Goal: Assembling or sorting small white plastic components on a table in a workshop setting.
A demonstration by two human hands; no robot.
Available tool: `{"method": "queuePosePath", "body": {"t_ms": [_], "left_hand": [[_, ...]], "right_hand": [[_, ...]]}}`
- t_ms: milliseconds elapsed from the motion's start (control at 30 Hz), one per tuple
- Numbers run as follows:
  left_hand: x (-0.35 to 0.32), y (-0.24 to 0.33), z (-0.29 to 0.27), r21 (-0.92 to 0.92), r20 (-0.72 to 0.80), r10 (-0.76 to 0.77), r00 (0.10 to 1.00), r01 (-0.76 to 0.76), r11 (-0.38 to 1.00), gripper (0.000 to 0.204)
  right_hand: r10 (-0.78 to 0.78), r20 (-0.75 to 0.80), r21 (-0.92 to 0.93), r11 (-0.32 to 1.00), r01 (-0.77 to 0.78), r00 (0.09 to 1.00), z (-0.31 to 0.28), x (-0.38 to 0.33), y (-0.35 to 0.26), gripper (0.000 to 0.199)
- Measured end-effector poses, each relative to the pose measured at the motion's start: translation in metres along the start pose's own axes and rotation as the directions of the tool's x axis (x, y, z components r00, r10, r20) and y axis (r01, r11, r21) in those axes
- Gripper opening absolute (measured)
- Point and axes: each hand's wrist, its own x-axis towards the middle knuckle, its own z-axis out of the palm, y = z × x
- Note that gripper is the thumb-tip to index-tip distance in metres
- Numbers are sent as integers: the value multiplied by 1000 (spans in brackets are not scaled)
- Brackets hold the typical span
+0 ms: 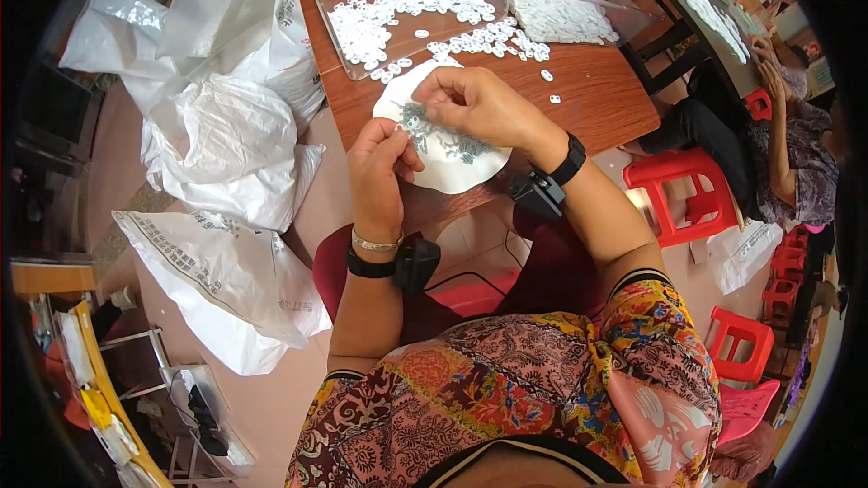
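A round white sheet [449,179] lies at the table's near edge, with a heap of small grey screws [466,146] on it. My left hand [380,161] is at the sheet's left side, thumb and forefinger pinched on a small white piece [400,129]. Over the far part of the sheet, my right hand [475,101] has its fingers curled together above the screws; whatever they hold is hidden. Beyond both hands, many white oval plastic pieces with two holes [488,39] are spread on the wooden table [579,81].
A clear tray [336,32] holds more white pieces, beside a full clear bag [561,14]. Big white sacks [226,145] stand on the floor at left. Red stools [683,194] are at right, where another person [796,154] sits working.
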Motion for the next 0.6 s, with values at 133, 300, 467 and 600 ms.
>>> {"method": "queuePosePath", "body": {"t_ms": [133,300,467,600], "left_hand": [[0,-3,5,57,-19,19,1000,-18,998,14],[-5,-3,7,95,-35,86,996,-82,992,15],[-5,-8,5,126,-29,114,993,-110,986,15],[-7,-8,7,157,-22,145,989,-139,978,16]], "right_hand": [[55,83,287,955,-77,995,-2,0,-2,7],[135,149,423,887,-186,980,-2,-1,-6,10],[140,120,453,873,-179,983,1,-2,-8,14],[124,114,399,903,-160,986,5,-3,-13,15]]}}
